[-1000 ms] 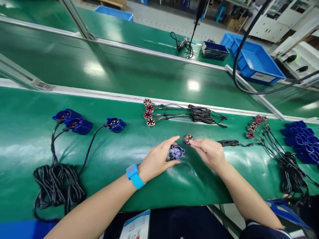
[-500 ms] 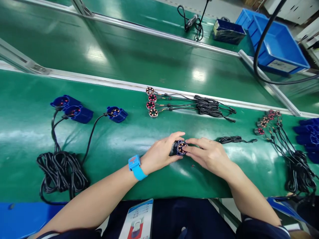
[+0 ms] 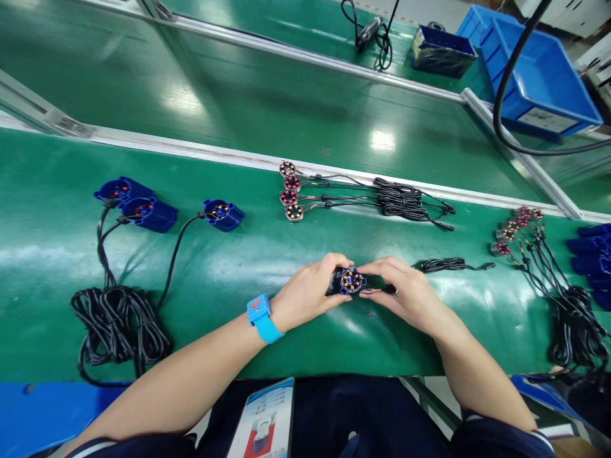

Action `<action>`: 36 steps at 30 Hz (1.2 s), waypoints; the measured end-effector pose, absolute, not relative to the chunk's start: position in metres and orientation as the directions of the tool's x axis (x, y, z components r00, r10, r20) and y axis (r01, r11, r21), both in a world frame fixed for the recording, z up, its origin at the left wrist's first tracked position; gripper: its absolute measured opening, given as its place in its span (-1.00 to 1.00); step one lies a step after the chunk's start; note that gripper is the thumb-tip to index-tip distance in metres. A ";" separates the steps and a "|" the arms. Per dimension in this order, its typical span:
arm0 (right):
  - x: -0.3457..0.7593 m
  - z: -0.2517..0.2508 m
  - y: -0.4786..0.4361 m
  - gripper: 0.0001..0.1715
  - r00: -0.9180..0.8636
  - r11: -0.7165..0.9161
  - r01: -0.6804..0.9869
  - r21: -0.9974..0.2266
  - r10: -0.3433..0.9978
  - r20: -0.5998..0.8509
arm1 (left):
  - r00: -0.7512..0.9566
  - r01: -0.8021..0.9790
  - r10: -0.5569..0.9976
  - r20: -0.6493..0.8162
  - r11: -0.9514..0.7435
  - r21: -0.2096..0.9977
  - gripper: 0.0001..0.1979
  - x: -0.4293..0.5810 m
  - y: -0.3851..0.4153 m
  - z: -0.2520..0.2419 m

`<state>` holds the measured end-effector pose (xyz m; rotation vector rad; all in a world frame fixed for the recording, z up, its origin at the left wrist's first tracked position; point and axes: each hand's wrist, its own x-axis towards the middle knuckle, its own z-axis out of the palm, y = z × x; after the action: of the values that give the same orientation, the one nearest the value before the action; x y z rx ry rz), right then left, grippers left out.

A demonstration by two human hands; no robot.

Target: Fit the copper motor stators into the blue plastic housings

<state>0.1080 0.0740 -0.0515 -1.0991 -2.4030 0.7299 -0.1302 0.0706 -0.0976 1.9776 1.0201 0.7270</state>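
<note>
On the far left of the green table (image 3: 200,267), two blue cups (image 3: 160,216) close together, mouths up by the look of it, red bits inside; below them, a big heap of black cord (image 3: 119,331), looped up, maybe to stop tangles; a bit to the right, a lone blue cup (image 3: 228,219), with its own cord running down to the same heap; next, on the left wrist, a light blue band (image 3: 263,318); farther back, four round rings (image 3: 294,214) in a short line near the white rail (image 3: 219,156), thin leads all pointing right to a cord bundle (image 3: 398,198), likely set that way for easy picking up one at a time; in the middle, near the front, the left hand (image 3: 305,292) gripping the held cup (image 3: 338,281), thumb on one side and fingers on the other, likely to keep it from turning; inside the mouth of that cup, a copper ring (image 3: 351,274), facing up for a clear look; just to the right, thin wires (image 3: 374,291) and the right hand (image 3: 413,292), fingers bent, tips by the cup's edge; hard to tell if pinching the wires or only close to them; past that hand, a tied black cord (image 3: 446,264); on the far right, a bunch of rings (image 3: 518,222), a cord pile (image 3: 573,324) and a group of blue cups (image 3: 592,254), kept aside, maybe for elbow room.
</note>
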 end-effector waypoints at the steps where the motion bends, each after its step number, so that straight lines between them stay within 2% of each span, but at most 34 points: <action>1: 0.106 -0.054 0.073 -0.59 -0.615 0.562 0.574 -0.596 0.776 0.139 | 0.516 0.400 0.846 0.133 -0.375 0.837 -0.42 -0.130 0.071 -0.098; 3: 0.102 -0.057 0.071 -0.55 -0.617 0.600 0.607 -0.521 0.769 0.167 | 0.521 0.391 0.841 0.145 -0.386 0.836 -0.47 -0.130 0.071 -0.098; 6: 0.099 -0.059 0.069 -0.56 -0.604 0.661 0.678 -0.321 0.750 0.270 | 0.527 0.380 0.835 0.157 -0.397 0.836 -0.52 -0.130 0.071 -0.098; 8: 0.097 -0.058 0.067 -0.57 -0.588 0.668 0.703 -0.242 0.739 0.329 | 0.527 0.384 0.835 0.158 -0.399 0.832 -0.52 -0.130 0.070 -0.098; 13: 0.093 -0.059 0.065 -0.50 -0.593 0.674 0.703 -0.228 0.732 0.335 | 0.546 0.396 0.812 0.205 -0.466 0.791 -0.63 -0.131 0.071 -0.097; 16: 0.091 -0.061 0.064 -0.59 -0.630 0.712 0.685 -0.154 0.686 0.364 | 0.590 0.405 0.751 0.295 -0.592 0.697 -0.80 -0.132 0.070 -0.096; 19: 0.088 -0.063 0.064 -0.58 -0.640 0.700 0.705 -0.115 0.698 0.323 | 0.582 0.445 0.729 0.361 -0.657 0.608 -0.92 -0.132 0.070 -0.096; 21: 0.087 -0.064 0.065 -0.56 -0.638 0.683 0.712 -0.164 0.727 0.254 | 0.576 0.476 0.744 0.338 -0.642 0.602 -0.96 -0.131 0.070 -0.095; 23: 0.090 -0.063 0.067 -0.52 -0.635 0.665 0.689 -0.287 0.745 0.204 | 0.580 0.499 0.759 0.296 -0.618 0.607 -0.92 -0.131 0.072 -0.094; 26: 0.103 -0.059 0.072 -0.41 -0.600 0.584 0.647 -0.490 0.787 0.145 | 0.592 0.523 0.760 0.269 -0.616 0.588 -0.72 -0.132 0.075 -0.092; 29: 0.119 -0.054 0.078 -0.55 -0.574 0.496 0.645 -0.581 0.817 0.060 | 0.632 0.472 0.733 0.252 -0.622 0.625 -0.55 -0.134 0.078 -0.094; 32: 0.127 -0.053 0.081 -0.76 -0.558 0.432 0.601 -0.672 0.829 0.034 | 0.704 0.350 0.661 0.259 -0.641 0.683 -0.64 -0.135 0.080 -0.097; 34: 0.127 -0.054 0.081 -0.81 -0.534 0.403 0.573 -0.714 0.844 0.047 | 0.743 0.313 0.615 0.264 -0.668 0.676 -0.73 -0.135 0.080 -0.099; 36: 0.125 -0.054 0.080 -0.79 -0.508 0.389 0.556 -0.735 0.859 0.070 | 0.750 0.349 0.615 0.244 -0.680 0.645 -0.77 -0.134 0.079 -0.099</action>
<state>0.1250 0.0803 -0.0542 -1.2154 -2.2088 0.9183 -0.1341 0.0786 -0.0993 2.3646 0.7228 0.6044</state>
